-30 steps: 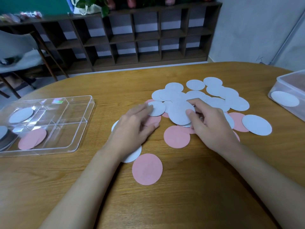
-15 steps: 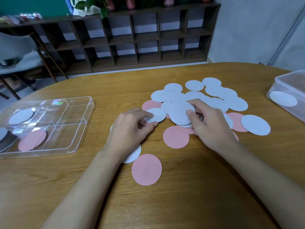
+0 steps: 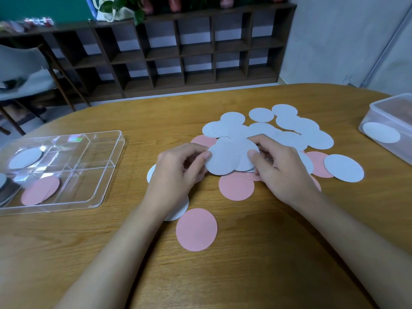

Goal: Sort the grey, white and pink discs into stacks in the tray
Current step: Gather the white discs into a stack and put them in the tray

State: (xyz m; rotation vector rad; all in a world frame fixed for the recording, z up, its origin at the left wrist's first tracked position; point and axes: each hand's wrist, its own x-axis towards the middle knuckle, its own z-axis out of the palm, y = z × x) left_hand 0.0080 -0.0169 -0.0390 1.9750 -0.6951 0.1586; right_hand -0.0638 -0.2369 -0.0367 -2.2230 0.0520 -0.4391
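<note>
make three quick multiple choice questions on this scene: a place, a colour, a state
1. Where does the clear tray lie from the loose disc pile?
A. to its left  B. to its right  C. on top of it
2. What colour is the lone disc nearest the person?
A. grey  B. white  C. pink
3. What are the left hand and right hand doing?
A. lying flat and idle  B. pinching white discs at the pile  C. reaching into the tray

Answers: 1 A, tray sits left of the pile; 2 C, plainly pink; 3 B, fingers and thumbs close on discs.
</note>
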